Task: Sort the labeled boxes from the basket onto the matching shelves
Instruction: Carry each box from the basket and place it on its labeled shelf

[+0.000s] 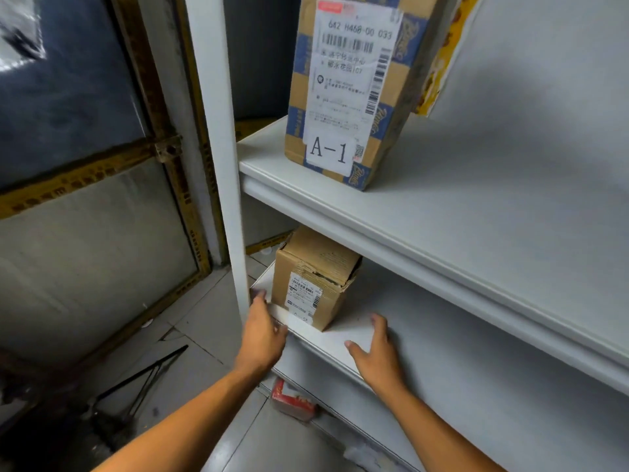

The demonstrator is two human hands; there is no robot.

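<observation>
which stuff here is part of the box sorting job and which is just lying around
Part of the job:
A-1 box on the upper shelf
small box on the lower shelf
left hand and right hand, both empty

Just lying about:
red packet beneath the lower shelf
black stand on the floor

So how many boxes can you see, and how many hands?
Brown cardboard boxes: 2, the big box marked A-1 on the upper shelf and the small box on the shelf below.
Red box: 1, lower down.
Hands: 2, left hand and right hand.
Total: 5.
</observation>
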